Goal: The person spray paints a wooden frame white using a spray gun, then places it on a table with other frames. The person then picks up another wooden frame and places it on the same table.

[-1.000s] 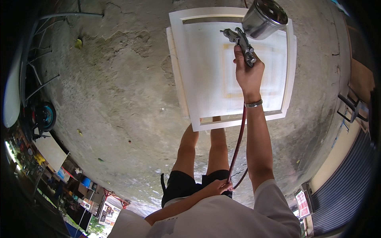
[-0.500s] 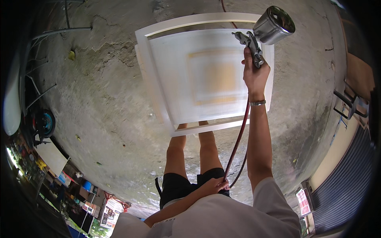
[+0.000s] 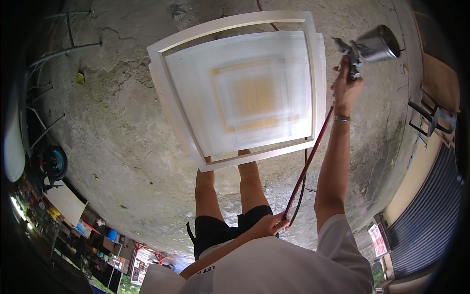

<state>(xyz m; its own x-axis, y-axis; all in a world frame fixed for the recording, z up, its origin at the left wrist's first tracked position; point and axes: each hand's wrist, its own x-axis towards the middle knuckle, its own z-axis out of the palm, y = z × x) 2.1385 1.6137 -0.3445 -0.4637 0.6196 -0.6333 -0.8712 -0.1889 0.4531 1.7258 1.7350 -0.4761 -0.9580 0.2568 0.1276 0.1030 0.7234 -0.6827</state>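
Note:
My right hand [image 3: 348, 88], raised at the right of the white frame [image 3: 177, 105], grips a silver spray gun [image 3: 353, 54] with a metal cup [image 3: 377, 44]. A red hose [image 3: 312, 152] hangs from the gun's handle down to my left hand [image 3: 275, 224], whose fingers close on it at waist level. Within the frame lies a whitish flat panel [image 3: 191, 88] with faint yellowish square bands and a tan middle. Another pale edge shows behind the frame's sides. My knees are partly behind its lower part.
Cracked concrete floor [image 3: 112, 127] surrounds the frame. Along the left are metal tubes [image 3: 66, 46], a wheel [image 3: 56, 161] and a cluttered work area. At the right stand a dark metal stand [image 3: 431, 117], brown boards [image 3: 438, 73] and a corrugated shutter [image 3: 421, 206].
My right hand and the spray gun have moved right, from over the panel to beyond its right edge. The frame now sits further left in view. My left hand still holds the hose.

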